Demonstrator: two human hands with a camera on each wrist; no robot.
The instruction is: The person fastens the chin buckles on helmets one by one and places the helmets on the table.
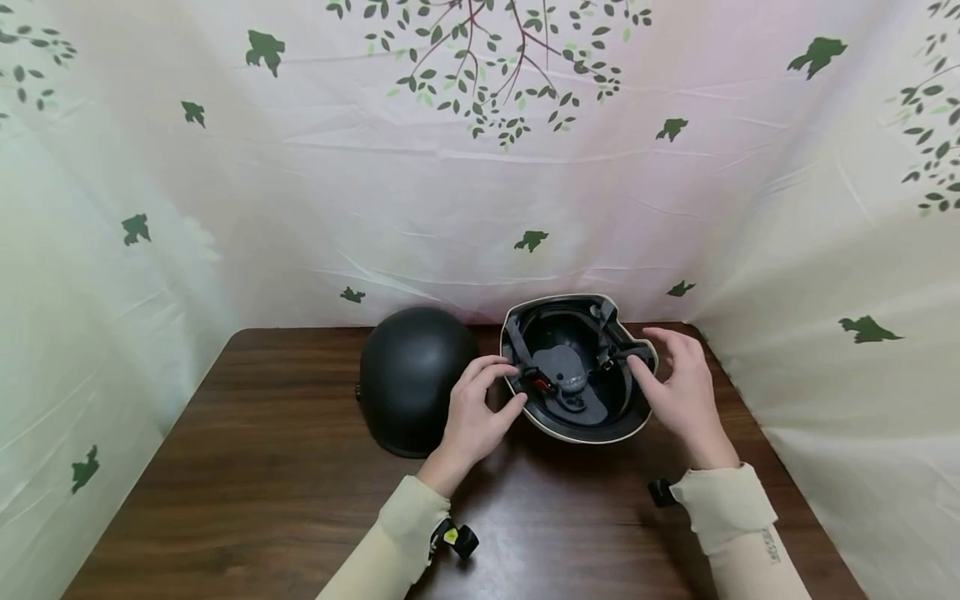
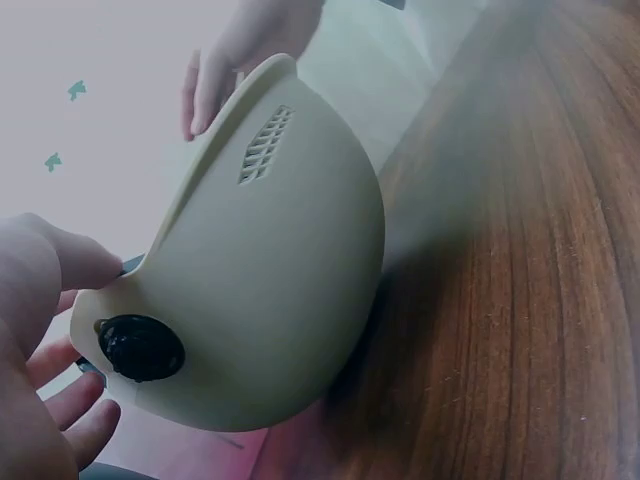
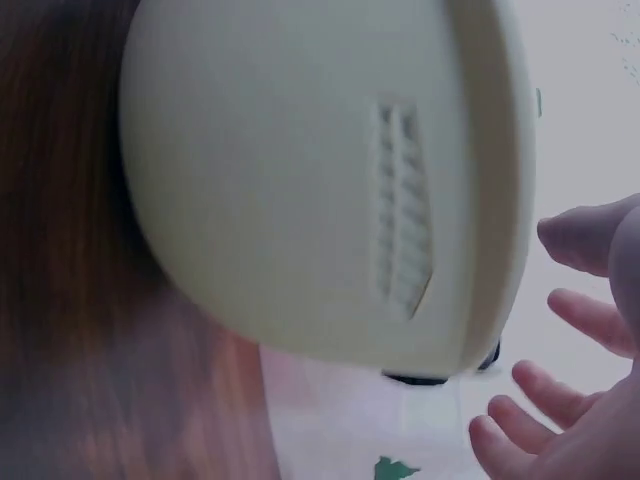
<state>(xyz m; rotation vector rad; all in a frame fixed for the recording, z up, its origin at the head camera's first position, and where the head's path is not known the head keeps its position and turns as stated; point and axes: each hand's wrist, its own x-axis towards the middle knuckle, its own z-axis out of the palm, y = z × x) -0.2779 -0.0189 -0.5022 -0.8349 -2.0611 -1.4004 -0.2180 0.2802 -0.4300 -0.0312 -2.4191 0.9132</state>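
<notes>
A cream helmet [image 1: 577, 371] lies on its crown with its dark padded inside, straps and a red-and-black buckle [image 1: 538, 382] facing up. My left hand [image 1: 478, 417] is at its left rim, thumb and fingers spread apart with the tips right at the edge. In the left wrist view, the thumb [image 2: 85, 262] is by the rim above a black round knob [image 2: 142, 347] on the shell. My right hand [image 1: 681, 392] is at the right rim, fingers loosely bent. In the right wrist view its fingers [image 3: 560, 395] are apart, beside the vented shell [image 3: 300, 180].
A black helmet [image 1: 416, 379] sits dome up on the brown wooden table [image 1: 247, 467], just left of the cream one. Behind the table's back edge hangs a white cloth [image 1: 420, 208] printed with leaves and birds; cloth also hangs at both sides.
</notes>
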